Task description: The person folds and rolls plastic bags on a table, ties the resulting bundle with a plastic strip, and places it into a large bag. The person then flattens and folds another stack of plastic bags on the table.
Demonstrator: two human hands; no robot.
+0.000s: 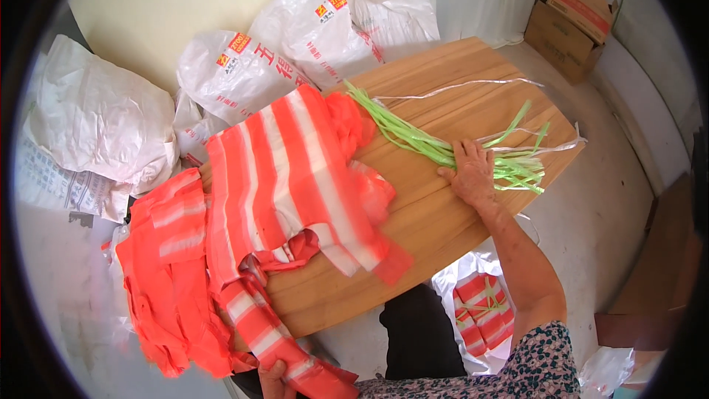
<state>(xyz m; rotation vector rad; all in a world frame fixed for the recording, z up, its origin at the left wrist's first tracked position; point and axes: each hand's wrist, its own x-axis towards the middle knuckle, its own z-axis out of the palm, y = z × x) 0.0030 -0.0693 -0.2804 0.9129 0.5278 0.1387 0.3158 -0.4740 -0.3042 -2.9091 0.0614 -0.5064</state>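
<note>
Plenty of wood shows on the tabletop (428, 218) between the striped sheets (284, 170) and the green strips (410, 133). Left hand (274, 380) is pinching a folded piece (277, 343) past the near edge. Right hand (471, 174) lies over the strips toward the right edge, thumb out; can't tell if it's gripping. Folded piece is bright red with whitish bands, strips thin and kinda shiny.
</note>
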